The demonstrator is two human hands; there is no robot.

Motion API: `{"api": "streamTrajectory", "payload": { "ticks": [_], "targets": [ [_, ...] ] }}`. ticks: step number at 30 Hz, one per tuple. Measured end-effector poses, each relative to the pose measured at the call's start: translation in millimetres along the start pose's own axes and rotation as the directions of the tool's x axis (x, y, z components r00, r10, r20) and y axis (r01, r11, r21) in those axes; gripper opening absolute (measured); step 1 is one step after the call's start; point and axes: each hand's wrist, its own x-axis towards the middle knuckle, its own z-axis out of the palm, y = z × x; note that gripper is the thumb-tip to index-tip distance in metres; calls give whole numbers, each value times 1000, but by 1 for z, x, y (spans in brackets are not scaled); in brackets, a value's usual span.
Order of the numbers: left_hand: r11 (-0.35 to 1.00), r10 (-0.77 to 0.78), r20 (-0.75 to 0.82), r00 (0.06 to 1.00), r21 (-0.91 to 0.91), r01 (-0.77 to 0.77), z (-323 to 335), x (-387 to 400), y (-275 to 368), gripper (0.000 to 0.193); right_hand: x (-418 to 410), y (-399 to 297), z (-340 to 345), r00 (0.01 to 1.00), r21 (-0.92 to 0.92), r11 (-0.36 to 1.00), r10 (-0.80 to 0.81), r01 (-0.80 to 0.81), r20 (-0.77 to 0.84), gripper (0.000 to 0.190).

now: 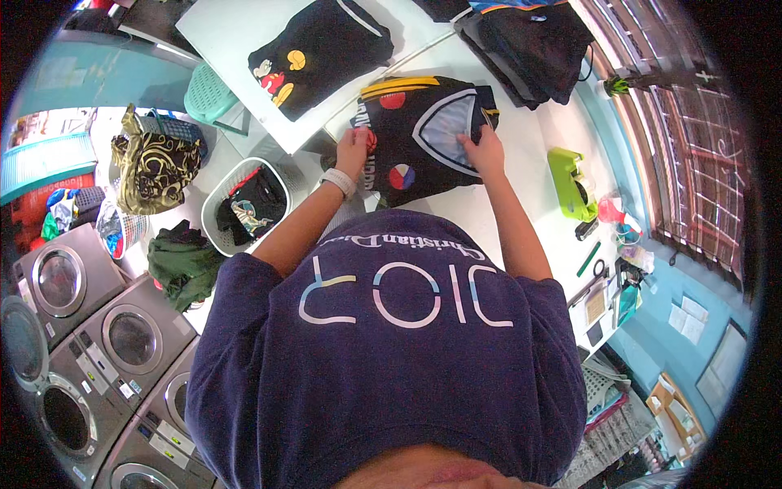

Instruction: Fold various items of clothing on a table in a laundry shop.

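A black jersey (400, 131) with yellow stripes, printed balls and a white-edged V-neck lies on the white table (519, 131) in front of me. My left hand (352, 151), with a pale watch strap (338, 180) at its wrist, grips the jersey's left edge. At the neck end, my right hand (484, 151) pinches the cloth, its thumb on top and the other fingers partly hidden. Farther off lies a folded black shirt (327, 55) with a cartoon print.
Dark folded clothes (528, 55) are stacked at the back right. A green tape dispenser (569, 183) and a spray bottle (618, 214) stand rightward. To my left are a white laundry basket (211, 205) holding clothes, a green stool (211, 95) and several front-loading machines (131, 336).
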Motion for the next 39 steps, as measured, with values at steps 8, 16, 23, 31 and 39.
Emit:
{"api": "streamTrajectory", "payload": {
  "ticks": [8, 16, 23, 31, 39],
  "targets": [
    [903, 310, -41, 950, 326, -280, 15, -15, 19, 20, -16, -11, -9, 995, 172, 982, -62, 74, -78, 32],
    [974, 227, -70, 971, 13, -226, -17, -7, 52, 17, 3, -70, -36, 964, 287, 921, -240, 264, -118, 28],
    [976, 216, -57, 975, 44, -213, -65, 19, 114, 17, 41, -136, -57, 973, 10, 993, -119, 120, 196, 22],
    [945, 272, -256, 928, -110, -308, -114, 53, 183, 18, 119, -217, -64, 867, 411, 782, -497, 469, -43, 23],
    [932, 317, -406, 857, -32, -360, -158, 127, 115, 24, 225, -259, 46, 880, 377, 815, -475, 440, 3, 36]
  ]
}}
